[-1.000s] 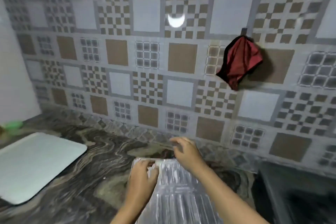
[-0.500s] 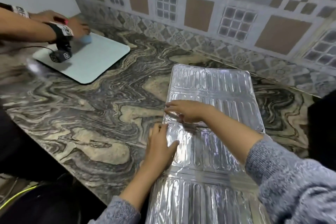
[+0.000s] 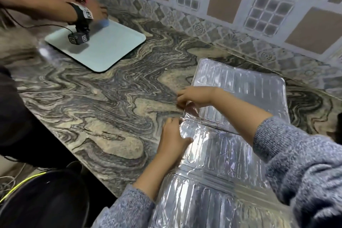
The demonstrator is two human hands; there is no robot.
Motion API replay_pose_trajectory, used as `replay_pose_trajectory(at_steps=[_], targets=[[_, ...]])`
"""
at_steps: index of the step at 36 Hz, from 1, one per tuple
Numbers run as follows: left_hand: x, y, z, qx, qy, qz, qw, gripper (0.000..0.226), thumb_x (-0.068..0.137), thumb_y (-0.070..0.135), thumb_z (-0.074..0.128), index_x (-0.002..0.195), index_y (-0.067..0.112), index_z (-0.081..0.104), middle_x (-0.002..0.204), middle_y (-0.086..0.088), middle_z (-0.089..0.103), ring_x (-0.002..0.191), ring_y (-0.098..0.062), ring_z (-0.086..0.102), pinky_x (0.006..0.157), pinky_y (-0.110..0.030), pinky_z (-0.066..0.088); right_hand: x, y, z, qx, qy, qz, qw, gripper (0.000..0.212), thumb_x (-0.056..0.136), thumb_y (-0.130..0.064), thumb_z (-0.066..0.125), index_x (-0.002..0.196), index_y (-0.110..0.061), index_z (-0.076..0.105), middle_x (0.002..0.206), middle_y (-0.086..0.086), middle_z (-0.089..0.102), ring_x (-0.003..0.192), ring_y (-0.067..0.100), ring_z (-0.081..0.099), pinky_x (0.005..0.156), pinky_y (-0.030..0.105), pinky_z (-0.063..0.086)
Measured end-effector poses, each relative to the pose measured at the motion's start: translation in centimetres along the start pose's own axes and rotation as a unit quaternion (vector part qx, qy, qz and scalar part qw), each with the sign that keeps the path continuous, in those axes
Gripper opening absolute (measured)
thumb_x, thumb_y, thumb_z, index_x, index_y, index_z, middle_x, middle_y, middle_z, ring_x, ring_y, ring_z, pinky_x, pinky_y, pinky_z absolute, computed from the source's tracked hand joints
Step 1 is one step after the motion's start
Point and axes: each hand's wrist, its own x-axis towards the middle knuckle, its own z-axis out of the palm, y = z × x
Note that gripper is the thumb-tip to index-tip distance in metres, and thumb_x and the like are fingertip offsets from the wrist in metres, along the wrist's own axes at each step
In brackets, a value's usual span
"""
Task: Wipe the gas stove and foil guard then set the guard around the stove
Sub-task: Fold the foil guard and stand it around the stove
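From the head view, the foil guard [image 3: 240, 87] lies flat on the marbled countertop [image 3: 103, 102], stretched from close under the tiled back wall [image 3: 222, 5] down to the counter's front edge, toward the counter's right end. It is ribbed, shiny, and creased into panels by cross folds. The left hand [image 3: 173, 141] rests on the guard's left edge at the middle panel, palm down, thumb spread over the foil and fingers curled at the fold line, pressing rather than clasping. The right hand [image 3: 196, 95] reaches across just above it, fingertips pinched on the foil's left edge at the same fold, where a small flap of foil is lifted off the counter. The two hands sit close together, not quite touching. Both arms wear grey knitted sleeves [image 3: 303, 163], pushed up off the wrists. Over toward the far left corner of the counter, a pale tray [image 3: 111, 50] lies flat, well apart from the guard. A second person's hands [image 3: 92, 8] are at the tray's far edge, one wrist strapped with a black band carrying printed markers, a small black box [image 3: 78, 38] hanging from it over the tray; what those hands hold is too blurred to tell.
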Motion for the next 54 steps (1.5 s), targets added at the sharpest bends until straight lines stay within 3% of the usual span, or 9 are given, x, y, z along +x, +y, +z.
replay_pose_trajectory(at_steps=[6,12,21,27,33,36,41,47,54], targets=[[1.6,0.5,-0.4,0.011,-0.024,-0.009,1.000,0.061,0.065,0.021,0.083,0.116,0.010,0.051,0.119,-0.008,0.050,0.111,-0.023,0.048,0.088,-0.027,0.039,-0.5,0.8,-0.7,0.011,-0.027,0.028,0.999,0.015,0.076,0.004,0.063,0.087,-0.006,0.063,0.096,0.008,0.058,0.086,0.021,0.052,0.076,0.033,0.042],[3.7,2.3,-2.5,-0.004,0.019,0.019,1.000,0.023,0.072,0.008,0.069,0.086,0.012,0.052,0.093,-0.009,0.053,0.093,-0.030,0.054,0.066,-0.028,0.034,-2.6,0.4,-4.1,-0.027,0.042,0.059,0.997,0.008,0.080,-0.001,0.059,0.085,-0.007,0.059,0.091,0.003,0.051,0.079,0.023,0.052,0.064,0.033,0.038],[4.9,10.5,-9.3,0.034,0.118,0.162,0.979,0.016,0.080,0.006,0.062,0.094,0.001,0.064,0.100,-0.017,0.060,0.098,-0.031,0.053,0.079,-0.029,0.033,-8.7,-0.2,-12.8,-0.088,0.219,0.161,0.958,0.014,0.079,-0.004,0.060,0.083,-0.017,0.056,0.083,-0.001,0.054,0.075,0.020,0.050,0.063,0.030,0.036],[3.1,18.0,-14.8,0.041,0.197,0.334,0.921,0.018,0.079,0.009,0.064,0.095,0.012,0.072,0.092,-0.012,0.068,0.092,-0.032,0.061,0.082,-0.041,0.049,-15.2,-2.3,-19.0,-0.019,0.374,0.223,0.900,0.029,0.080,0.000,0.058,0.075,-0.025,0.043,0.079,-0.007,0.050,0.075,0.016,0.046,0.062,0.025,0.028],[0.1,22.2,-17.0,0.106,0.263,0.490,0.824,0.013,0.076,0.023,0.067,0.084,0.022,0.077,0.079,-0.001,0.073,0.069,-0.026,0.063,0.063,-0.036,0.051,-20.1,-3.5,-20.9,0.065,0.449,0.233,0.860,0.012,0.087,-0.002,0.054,0.088,-0.013,0.056,0.089,0.002,0.057,0.085,0.016,0.053,0.078,0.025,0.040],[-0.9,22.1,-16.8,0.096,0.256,0.518,0.811,0.013,0.078,0.025,0.067,0.087,0.025,0.076,0.081,0.003,0.072,0.072,-0.023,0.063,0.067,-0.036,0.050,-21.6,-3.6,-20.1,0.081,0.484,0.244,0.836,0.006,0.088,-0.005,0.055,0.089,-0.010,0.057,0.088,0.002,0.056,0.084,0.017,0.052,0.078,0.027,0.038],[-1.7,20.1,-16.4,0.074,0.216,0.533,0.815,0.014,0.081,0.027,0.066,0.094,0.027,0.074,0.087,0.007,0.070,0.078,-0.017,0.060,0.071,-0.040,0.049,-22.0,-3.6,-17.9,0.097,0.550,0.262,0.787,0.004,0.087,-0.002,0.056,0.089,-0.005,0.059,0.085,0.001,0.056,0.082,0.015,0.050,0.073,0.022,0.033],[-2.4,17.1,-16.5,0.170,0.233,0.521,0.803,0.030,0.091,0.042,0.047,0.091,0.026,0.073,0.087,0.009,0.071,0.082,-0.015,0.062,0.079,-0.032,0.046,-21.2,-3.9,-16.4,0.091,0.545,0.267,0.789,0.010,0.087,0.000,0.056,0.094,-0.002,0.062,0.093,0.009,0.060,0.088,0.017,0.053,0.080,0.027,0.039],[-1.9,16.2,-17.7,0.080,0.318,0.304,0.895,0.062,0.091,0.055,0.027,0.079,0.015,0.074,0.104,-0.001,0.069,0.104,-0.018,0.056,0.096,-0.036,0.038,-20.2,-4.1,-16.6,0.065,0.547,0.261,0.793,0.009,0.085,0.001,0.057,0.093,0.002,0.062,0.093,0.015,0.064,0.086,0.021,0.055,0.078,0.027,0.039]])
